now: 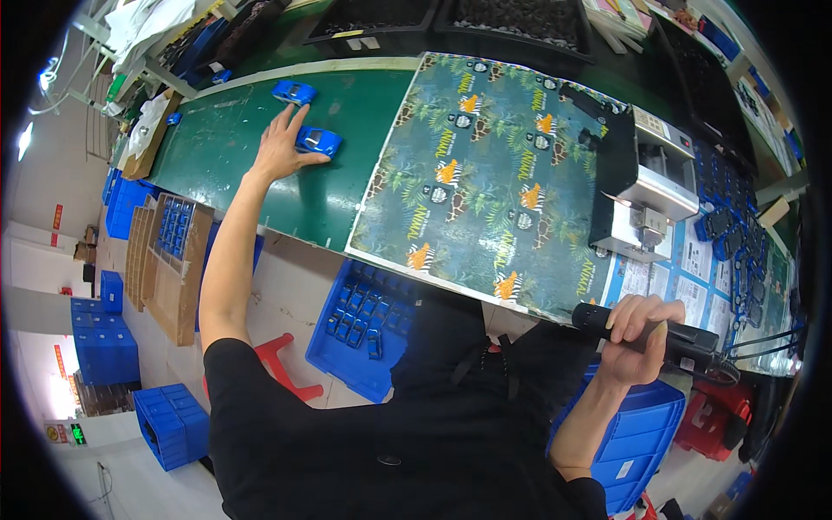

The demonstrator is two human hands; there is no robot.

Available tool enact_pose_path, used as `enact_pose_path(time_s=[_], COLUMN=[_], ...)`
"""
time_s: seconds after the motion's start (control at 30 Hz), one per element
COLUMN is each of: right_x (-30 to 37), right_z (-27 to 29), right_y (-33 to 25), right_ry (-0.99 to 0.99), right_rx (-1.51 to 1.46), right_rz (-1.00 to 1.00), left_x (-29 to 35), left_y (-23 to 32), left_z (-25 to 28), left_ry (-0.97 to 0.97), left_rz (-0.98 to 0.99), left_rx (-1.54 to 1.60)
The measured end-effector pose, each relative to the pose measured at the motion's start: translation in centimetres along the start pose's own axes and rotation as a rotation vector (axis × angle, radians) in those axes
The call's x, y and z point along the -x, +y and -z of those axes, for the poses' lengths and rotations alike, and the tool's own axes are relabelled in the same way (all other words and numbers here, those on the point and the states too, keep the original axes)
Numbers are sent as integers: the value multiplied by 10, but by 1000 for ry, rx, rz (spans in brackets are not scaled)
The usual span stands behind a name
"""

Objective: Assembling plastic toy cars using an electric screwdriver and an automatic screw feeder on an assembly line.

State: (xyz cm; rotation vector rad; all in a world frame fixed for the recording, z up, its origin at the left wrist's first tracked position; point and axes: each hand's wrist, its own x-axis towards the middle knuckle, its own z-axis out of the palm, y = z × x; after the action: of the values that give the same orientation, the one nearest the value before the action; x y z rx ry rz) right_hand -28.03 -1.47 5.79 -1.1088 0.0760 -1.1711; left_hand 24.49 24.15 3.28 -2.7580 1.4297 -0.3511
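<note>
My left hand (279, 149) reaches over the green tabletop on the left, its fingers spread and thumb apart. A blue toy car (321, 141) sits on the tabletop between its thumb and index finger. Just beyond the fingertips is a second blue toy car (294, 92). At the front right edge of the table, my right hand (639, 334) is wrapped round a black cylindrical corded tool (691, 346). The tool lies roughly sideways, its blunt end to the left. What its tip looks like is too dark to tell.
A patterned animal-print sheet (485, 182) covers the middle table. A metal machine (654, 191) stands at its right, beside many dark blue car parts (732, 234). Below are a blue crate of toy cars (347, 368) and a red stool (282, 368). Black trays (511, 30) line the back.
</note>
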Motion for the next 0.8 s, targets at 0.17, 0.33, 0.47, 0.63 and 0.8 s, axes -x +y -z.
enact_pose_path(time_s=[0.17,0.33,0.47,0.63,0.8], right_x=[1,2,2,5,-2], right_z=[0,0,1,-6,-18], right_y=[2,0,-1,0,10], right_ry=[10,29,29,94,61], right_rx=[5,23,47,82,57], right_rz=[8,-33,-40,-40,-41], left_x=[8,2,-12,-26,-76], left_y=[10,82,140,161,210], left_z=[-5,3,10,16,5], left_ry=[-44,128,-14,-138,39], left_rz=[178,-111,-385,-458,-417], left_rx=[258,195,428,477,458])
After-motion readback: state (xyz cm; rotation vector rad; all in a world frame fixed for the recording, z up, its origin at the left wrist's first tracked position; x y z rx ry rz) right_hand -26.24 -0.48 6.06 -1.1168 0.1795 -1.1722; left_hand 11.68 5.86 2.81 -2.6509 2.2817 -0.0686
